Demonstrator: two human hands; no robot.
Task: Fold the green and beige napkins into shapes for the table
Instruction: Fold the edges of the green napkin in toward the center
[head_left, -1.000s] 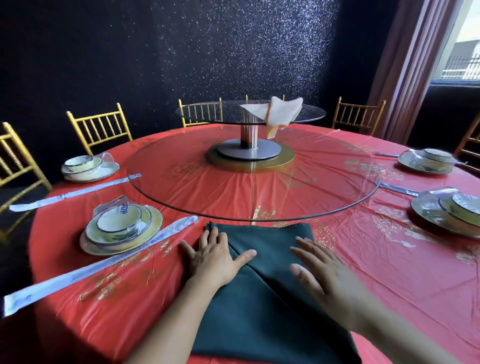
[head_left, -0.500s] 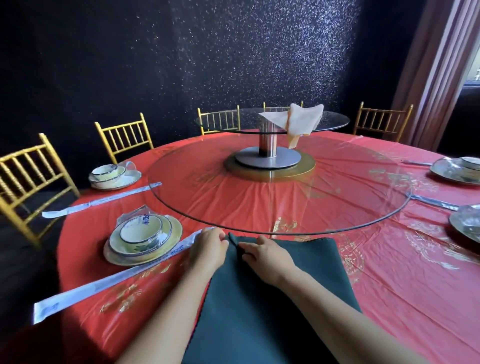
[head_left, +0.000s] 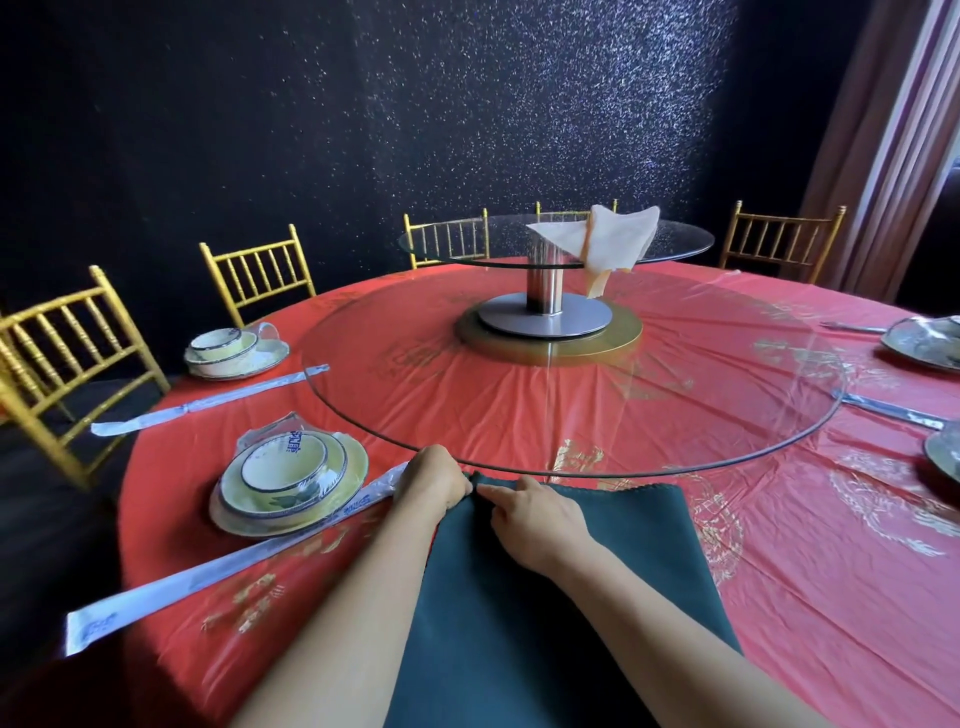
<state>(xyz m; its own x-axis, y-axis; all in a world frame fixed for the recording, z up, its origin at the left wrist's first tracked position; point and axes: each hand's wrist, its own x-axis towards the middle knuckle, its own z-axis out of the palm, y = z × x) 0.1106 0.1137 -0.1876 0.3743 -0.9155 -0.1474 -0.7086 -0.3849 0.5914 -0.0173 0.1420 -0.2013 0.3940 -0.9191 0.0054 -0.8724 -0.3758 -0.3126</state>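
A dark green napkin (head_left: 613, 566) lies flat on the red tablecloth at the near edge of the round table, its far edge just under the rim of the glass turntable. My left hand (head_left: 434, 480) and my right hand (head_left: 530, 512) sit side by side at the napkin's far left corner, fingers curled and pinching the cloth there. A beige napkin (head_left: 602, 241) hangs over the small upper glass tier at the table's centre.
A large glass turntable (head_left: 571, 462) covers the table's middle on a steel post (head_left: 543, 283). A wrapped bowl-and-plate set (head_left: 288, 480) and wrapped chopsticks (head_left: 218, 574) lie left of my hands. More place settings sit at far left (head_left: 234, 353) and right (head_left: 924, 343). Gold chairs (head_left: 260, 275) ring the table.
Both hands went from lying flat on the napkin to its far left corner, where they now pinch the cloth. The diagonal fold seen earlier is gone; the view shifted left.
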